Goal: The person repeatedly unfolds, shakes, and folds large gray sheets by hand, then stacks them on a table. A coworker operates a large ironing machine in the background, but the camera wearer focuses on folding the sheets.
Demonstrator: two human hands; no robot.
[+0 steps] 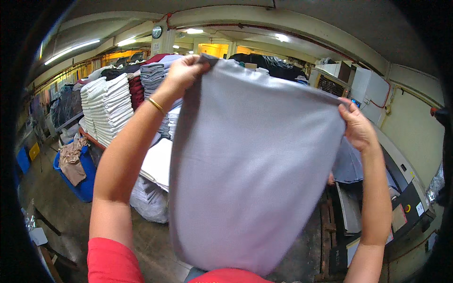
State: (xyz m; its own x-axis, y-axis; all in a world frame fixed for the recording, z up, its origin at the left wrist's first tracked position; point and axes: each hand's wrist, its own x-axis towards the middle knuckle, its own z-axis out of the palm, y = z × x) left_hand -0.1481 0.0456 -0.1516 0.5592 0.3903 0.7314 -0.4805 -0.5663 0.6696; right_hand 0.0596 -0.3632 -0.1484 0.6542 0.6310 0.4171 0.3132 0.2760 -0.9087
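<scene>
A large piece of grey fabric (255,160) hangs stretched out in front of me, filling the middle of the view. Its upper left corner is pinched in my left hand (185,73), fingers closed on the edge. At the upper right corner, lower down, my right hand (357,125) grips the cloth between thumb and fingers. The top edge slopes down from left to right between them. The lower part falls toward my body and hides much of what lies behind it.
Tall stacks of folded white cloth (107,106) and grey cloth (152,78) stand left on a table. A blue tub (84,181) with beige fabric sits on the floor below. To the right is a long machine (409,200) with a red button. A plastic-wrapped bundle (150,200) lies under the table.
</scene>
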